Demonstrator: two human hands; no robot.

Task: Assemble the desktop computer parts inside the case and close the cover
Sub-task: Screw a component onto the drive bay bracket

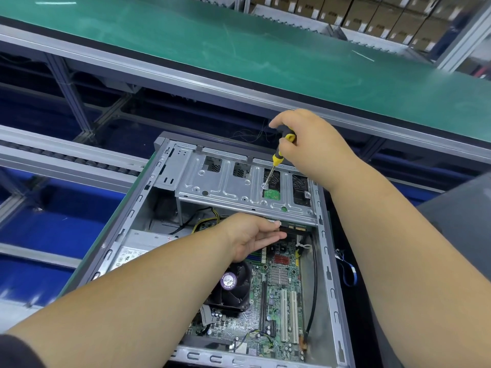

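bright even light | soft shadows | edges bent, wide-angle | bg soft

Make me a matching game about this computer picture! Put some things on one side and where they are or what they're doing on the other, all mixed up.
Things:
1. screwdriver
2. left hand
3. cooling fan
4. drive cage

Places or states:
A. reaching under the metal cage
B. gripped by the right hand, tip on the cage
C. silver metal, at the case's far end
D. sitting on the green motherboard

Pairs: 1-B, 2-A, 3-D, 4-C

Right hand (309,144) raised, fingers curled; left hand (251,235) lower, fingers straight.
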